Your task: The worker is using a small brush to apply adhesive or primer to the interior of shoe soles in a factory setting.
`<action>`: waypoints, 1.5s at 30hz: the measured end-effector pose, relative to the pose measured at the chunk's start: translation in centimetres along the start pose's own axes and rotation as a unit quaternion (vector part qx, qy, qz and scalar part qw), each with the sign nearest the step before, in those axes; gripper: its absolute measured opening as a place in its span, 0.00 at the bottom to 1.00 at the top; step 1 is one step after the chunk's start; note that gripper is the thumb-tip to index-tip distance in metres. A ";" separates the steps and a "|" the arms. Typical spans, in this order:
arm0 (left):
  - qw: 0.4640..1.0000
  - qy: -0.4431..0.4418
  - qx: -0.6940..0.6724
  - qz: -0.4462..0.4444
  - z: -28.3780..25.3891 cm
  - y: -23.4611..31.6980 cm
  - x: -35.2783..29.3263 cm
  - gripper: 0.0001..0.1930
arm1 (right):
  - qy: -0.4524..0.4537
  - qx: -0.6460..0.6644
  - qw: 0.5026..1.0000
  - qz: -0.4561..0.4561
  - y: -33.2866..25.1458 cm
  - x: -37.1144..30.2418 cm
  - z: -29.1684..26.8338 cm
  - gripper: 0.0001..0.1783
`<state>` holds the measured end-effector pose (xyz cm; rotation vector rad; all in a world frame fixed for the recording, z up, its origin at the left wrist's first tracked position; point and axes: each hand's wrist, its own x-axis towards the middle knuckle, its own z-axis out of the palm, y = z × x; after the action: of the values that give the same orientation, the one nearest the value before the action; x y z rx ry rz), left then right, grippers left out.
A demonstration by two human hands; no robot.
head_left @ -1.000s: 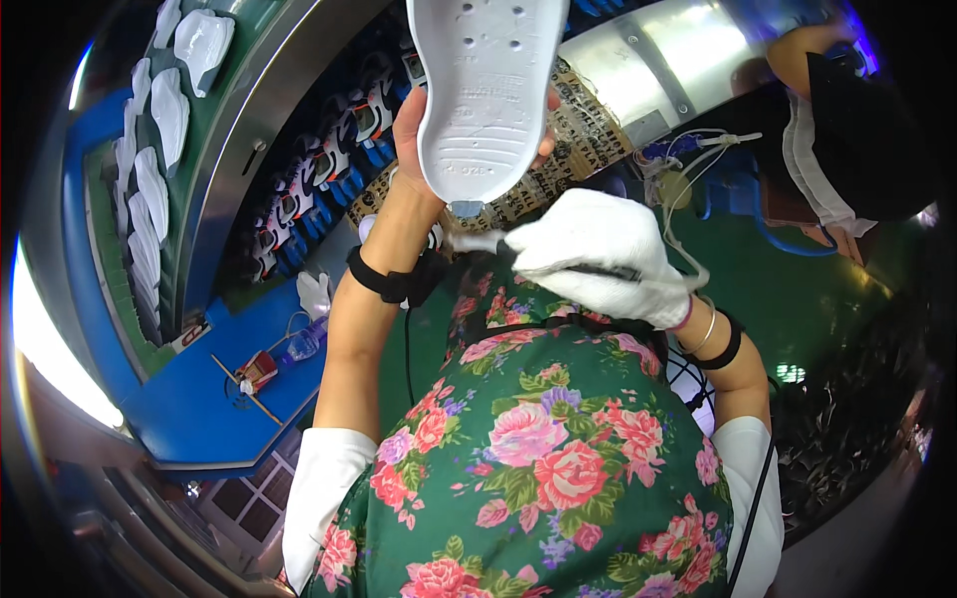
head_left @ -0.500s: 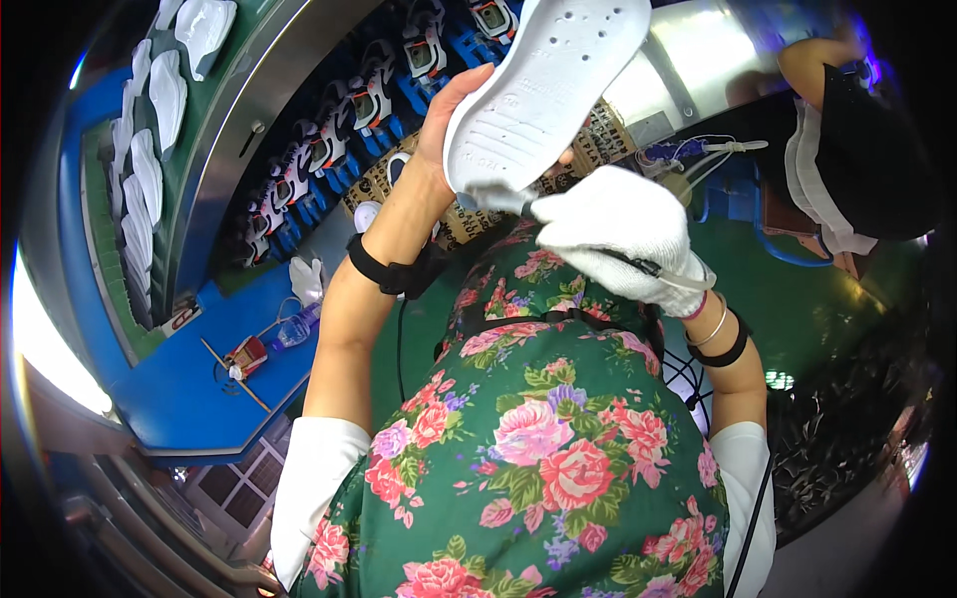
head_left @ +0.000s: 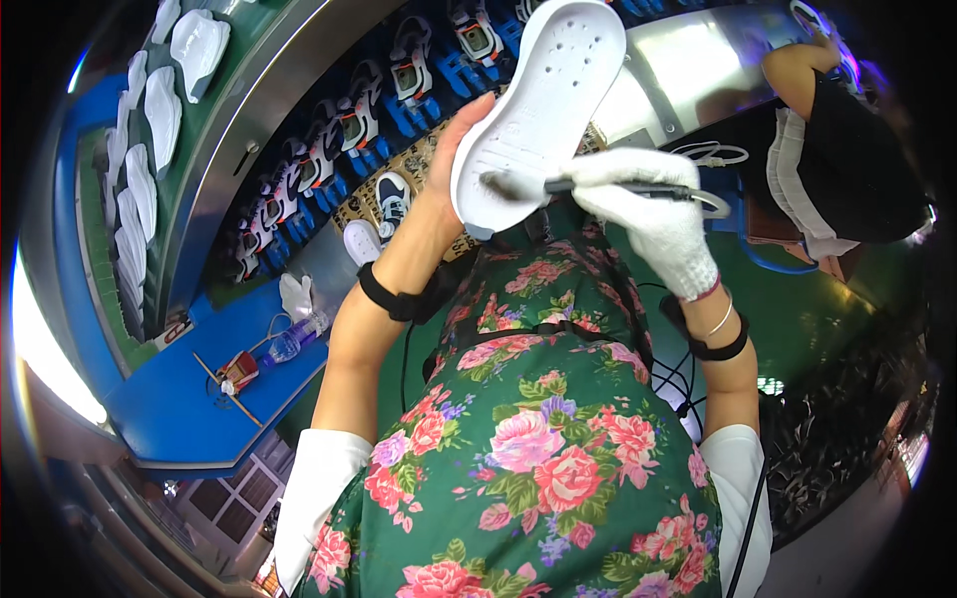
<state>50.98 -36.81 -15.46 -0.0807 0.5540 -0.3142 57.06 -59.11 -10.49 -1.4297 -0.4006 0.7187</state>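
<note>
While the worker's bare left hand grasps a white shoe sole by its edge, raised beyond the floral apron, the gloved right hand's fingers clench a black-handled brush, its blurred bristles over the sole's lower end; shoes line up behind.

Brush tip blurred — left hand partly hidden behind the sole.

A blown-out white strip blazes at the left rim and glare bounces off a metal panel at upper right. The floral apron appears evenly lit and crisp; brush bristles smear with motion. Fisheye edges bend into black corners, with violet fringing at upper right.
</note>
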 end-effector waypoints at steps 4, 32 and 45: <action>0.987 -0.128 0.088 -0.051 -1.2 -1.7 0.1 0.36 | 0.083 -0.175 0.962 -0.191 -3.4 2.9 -2.7 0.10; 0.870 -0.345 0.326 0.134 9.4 5.1 0.8 0.58 | 0.118 0.520 0.846 0.016 2.8 -3.7 -4.9 0.10; 0.917 -0.254 -0.073 0.298 18.2 18.9 9.4 0.41 | 0.208 0.404 0.887 0.079 7.3 -2.9 -4.7 0.10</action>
<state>73.28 -21.99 -7.80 -0.1293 0.0634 0.3443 56.52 -64.67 -17.71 -0.7758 0.3395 0.5798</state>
